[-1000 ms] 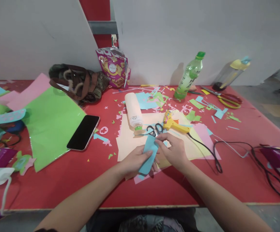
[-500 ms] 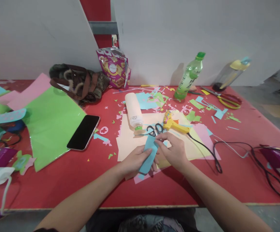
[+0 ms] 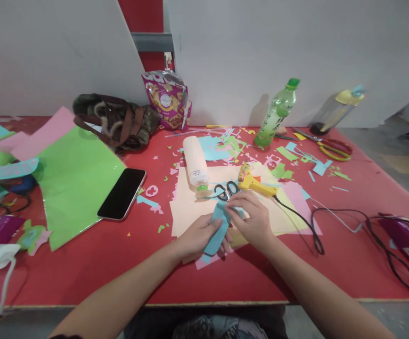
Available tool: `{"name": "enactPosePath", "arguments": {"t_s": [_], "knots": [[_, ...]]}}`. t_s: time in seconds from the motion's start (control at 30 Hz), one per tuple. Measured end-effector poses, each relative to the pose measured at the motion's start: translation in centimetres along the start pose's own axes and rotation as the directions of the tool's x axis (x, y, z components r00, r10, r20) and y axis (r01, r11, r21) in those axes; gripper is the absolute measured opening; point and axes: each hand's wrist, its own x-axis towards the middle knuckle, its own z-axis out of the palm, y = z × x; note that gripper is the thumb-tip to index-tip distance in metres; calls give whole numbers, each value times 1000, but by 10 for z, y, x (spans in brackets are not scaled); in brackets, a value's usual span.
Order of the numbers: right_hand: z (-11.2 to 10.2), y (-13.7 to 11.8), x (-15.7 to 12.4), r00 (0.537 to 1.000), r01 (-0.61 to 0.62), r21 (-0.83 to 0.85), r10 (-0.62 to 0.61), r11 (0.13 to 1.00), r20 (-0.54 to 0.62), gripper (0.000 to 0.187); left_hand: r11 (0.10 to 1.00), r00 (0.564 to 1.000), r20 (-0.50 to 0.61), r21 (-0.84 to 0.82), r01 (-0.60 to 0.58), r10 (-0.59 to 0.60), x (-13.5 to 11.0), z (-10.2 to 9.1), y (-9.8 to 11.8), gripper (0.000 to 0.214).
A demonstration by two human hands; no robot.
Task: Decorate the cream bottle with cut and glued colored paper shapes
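Note:
A folded strip of light blue paper (image 3: 216,230) is held over the cream sheet (image 3: 186,207) at the table's front middle. My left hand (image 3: 197,238) grips its lower half with thumb on top. My right hand (image 3: 252,216) pinches the strip's upper end, fingers curled. Just beyond the hands lie small black-handled scissors (image 3: 225,189), a yellow glue gun (image 3: 256,184) with a black cord, and a white glue bottle (image 3: 194,162) on its side.
A black phone (image 3: 122,193) lies on a green sheet (image 3: 73,181) at left. A bag (image 3: 114,123), snack packet (image 3: 165,99), green drink bottle (image 3: 277,113) and water bottle (image 3: 335,108) line the back wall. Red-yellow scissors (image 3: 331,146) and paper scraps lie at right; purple devices sit at both front corners.
My right hand has slid slightly down and left along the blue strip's top end, which now looks bent over. My left hand has hardly moved.

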Motion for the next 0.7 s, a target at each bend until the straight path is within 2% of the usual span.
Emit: {"name": "enactPosePath", "arguments": {"t_s": [0.17, 0.27, 0.43, 0.57, 0.7], "knots": [[0, -1, 0, 990, 134, -22, -135, 991, -28, 9, 1000, 1000, -6, -15, -20, 20, 1, 0, 0, 41], [-1, -2, 0, 991, 134, 25, -133, 991, -19, 7, 999, 1000, 3, -18, -29, 29, 2, 0, 0, 41], [-4, -2, 1, 999, -41, 119, 40, 992, 11, 12, 998, 1000, -8, -55, -10, 10, 0, 1, 0, 39], [-4, -2, 2, 978, -205, 206, 193, 957, 75, 11, 998, 1000, -4, -62, -14, 14, 0, 1, -1, 35], [-3, -1, 2, 954, -298, 251, 277, 921, 117, 7, 998, 1000, 5, -61, -13, 14, 0, 0, -1, 33]]}}
